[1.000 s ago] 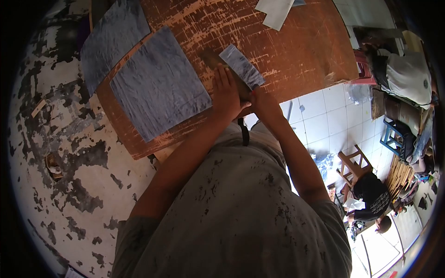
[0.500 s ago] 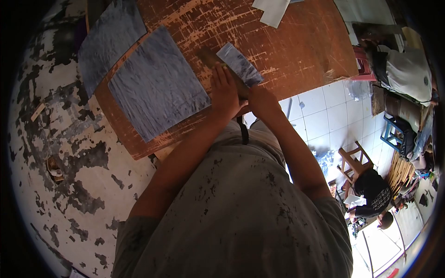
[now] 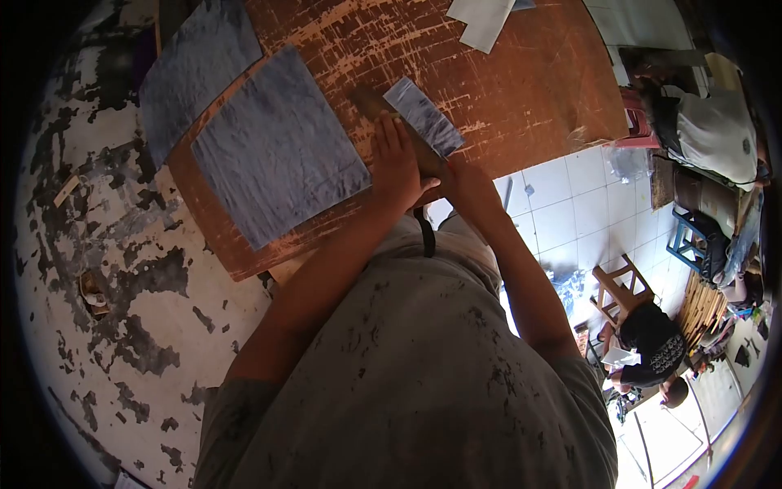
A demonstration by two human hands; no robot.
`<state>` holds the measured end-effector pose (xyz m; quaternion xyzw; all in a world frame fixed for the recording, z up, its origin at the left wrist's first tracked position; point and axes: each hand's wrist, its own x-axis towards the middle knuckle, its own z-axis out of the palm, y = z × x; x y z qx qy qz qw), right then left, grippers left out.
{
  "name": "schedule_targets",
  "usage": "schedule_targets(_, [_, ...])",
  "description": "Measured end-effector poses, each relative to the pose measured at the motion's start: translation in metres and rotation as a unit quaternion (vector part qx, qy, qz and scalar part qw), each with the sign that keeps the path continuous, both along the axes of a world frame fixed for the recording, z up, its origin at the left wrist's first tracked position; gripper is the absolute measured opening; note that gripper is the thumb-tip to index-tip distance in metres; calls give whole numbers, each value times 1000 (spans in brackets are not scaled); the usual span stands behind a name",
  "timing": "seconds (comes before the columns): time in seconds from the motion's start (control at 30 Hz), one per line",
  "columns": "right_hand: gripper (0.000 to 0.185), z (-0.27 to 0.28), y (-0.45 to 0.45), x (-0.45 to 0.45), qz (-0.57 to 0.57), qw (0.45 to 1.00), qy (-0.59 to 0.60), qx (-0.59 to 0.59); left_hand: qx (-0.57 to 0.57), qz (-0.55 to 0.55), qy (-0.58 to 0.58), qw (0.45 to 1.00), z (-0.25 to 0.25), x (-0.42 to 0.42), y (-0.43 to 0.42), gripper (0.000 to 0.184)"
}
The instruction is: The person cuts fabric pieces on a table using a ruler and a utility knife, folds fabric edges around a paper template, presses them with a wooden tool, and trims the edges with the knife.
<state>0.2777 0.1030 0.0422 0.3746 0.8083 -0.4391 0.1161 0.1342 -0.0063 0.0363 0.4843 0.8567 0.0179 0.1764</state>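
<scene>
A dark brown flat bar [image 3: 370,102] lies at a slant on the scratched brown table. My left hand [image 3: 396,171] rests on it with fingers stretched out flat and the thumb out to the side. Along the bar's right edge is a narrow grey marbled strip [image 3: 425,116] of sheet material. My right hand [image 3: 472,194] is closed at the strip's near end, close to the bar and the table edge. Whatever its fingers grip is too small and hidden to name. Left of my hands lies a larger grey marbled sheet [image 3: 281,147].
Another grey sheet [image 3: 199,77] lies at the table's left side. Pale pieces [image 3: 482,23] sit at the far edge of the table [image 3: 554,90]. On the right are a person in black [image 3: 654,342], a wooden stool [image 3: 623,285] and a blue stool [image 3: 688,243]. A peeling wall [image 3: 130,269] stands left.
My right hand has shifted slightly right and toward my body, showing a little more of the strip's near end. My left hand stays on the bar in nearly the same place.
</scene>
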Motion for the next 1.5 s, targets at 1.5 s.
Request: schedule_targets(1.5, [34, -23, -3, -4, 2, 1000, -10, 6, 5, 3, -12, 1000, -3, -2, -2, 145])
